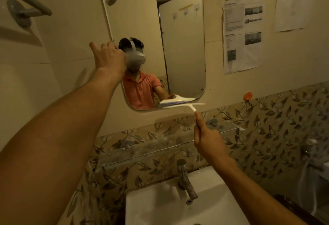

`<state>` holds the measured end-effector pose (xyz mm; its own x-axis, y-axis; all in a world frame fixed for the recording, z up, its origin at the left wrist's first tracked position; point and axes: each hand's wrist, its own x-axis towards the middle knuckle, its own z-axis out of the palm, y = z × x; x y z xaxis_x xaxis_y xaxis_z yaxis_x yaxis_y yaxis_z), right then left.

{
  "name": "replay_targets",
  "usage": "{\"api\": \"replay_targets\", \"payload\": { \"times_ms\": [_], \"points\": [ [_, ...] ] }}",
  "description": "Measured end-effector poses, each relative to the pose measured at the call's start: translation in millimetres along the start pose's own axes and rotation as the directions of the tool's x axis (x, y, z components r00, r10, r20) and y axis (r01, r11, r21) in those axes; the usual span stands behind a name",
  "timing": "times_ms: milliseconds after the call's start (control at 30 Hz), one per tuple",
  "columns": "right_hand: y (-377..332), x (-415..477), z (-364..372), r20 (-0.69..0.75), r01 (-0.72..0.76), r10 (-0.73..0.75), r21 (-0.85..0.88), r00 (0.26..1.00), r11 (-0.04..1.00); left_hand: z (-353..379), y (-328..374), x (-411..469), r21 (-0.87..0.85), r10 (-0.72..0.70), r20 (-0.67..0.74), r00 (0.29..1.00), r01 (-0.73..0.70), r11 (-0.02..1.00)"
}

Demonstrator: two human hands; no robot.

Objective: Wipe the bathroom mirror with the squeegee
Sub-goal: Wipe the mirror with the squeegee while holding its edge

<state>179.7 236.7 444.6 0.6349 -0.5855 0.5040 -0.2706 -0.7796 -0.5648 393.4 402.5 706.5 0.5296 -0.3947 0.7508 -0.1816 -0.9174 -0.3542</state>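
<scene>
1. The right hand (207, 136) has its fingers curled shut around the thin white handle of the white plastic squeegee with a wide flat blade (179, 105), and the blade sits level across the bottom right edge of the tall rounded-corner wall mirror (185, 50).
2. The left hand (108, 56) is up on the mirror's left edge, fingers bent and resting against the rim. It looks like a brace, though I cannot tell how firmly it presses, and it grips nothing loose.
3. My read of the step: a stroke is ending at the bottom of the glass. To do it well, keep the blade flat and in full contact, with even pressure along its whole width, so no streak is left.
4. Next pass, I'd judge, should start high and overlap the strip beside it.
5. Risk: the handle is held far back, so the blade could tip and skip. A steadier wrist would help.
6. The squeegee looks light and slim, its blade edge blurred here, with a bluish strip showing along the head.
7. Below it run the clear glass shelf (160, 146) and the white ceramic basin (210, 194) with its chrome tap (185, 180), well apart from the blade.
</scene>
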Motion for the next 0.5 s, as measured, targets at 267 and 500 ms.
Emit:
{"api": "replay_targets", "payload": {
  "times_ms": [267, 500],
  "points": [
    [4.9, 38.5, -42.5, -0.073, 0.007, -0.009, -0.019, 0.997, 1.000, -2.1, -0.3, -2.0, -0.012, -0.010, 0.009, 1.000, 0.010, 1.000],
    [13.0, 36.5, -32.4, -0.045, 0.005, -0.008, -0.083, 0.999, 0.997, -3.4, 0.4, -2.2, -0.014, -0.005, 0.007, 1.000, 0.005, 1.000]
  ]
}}
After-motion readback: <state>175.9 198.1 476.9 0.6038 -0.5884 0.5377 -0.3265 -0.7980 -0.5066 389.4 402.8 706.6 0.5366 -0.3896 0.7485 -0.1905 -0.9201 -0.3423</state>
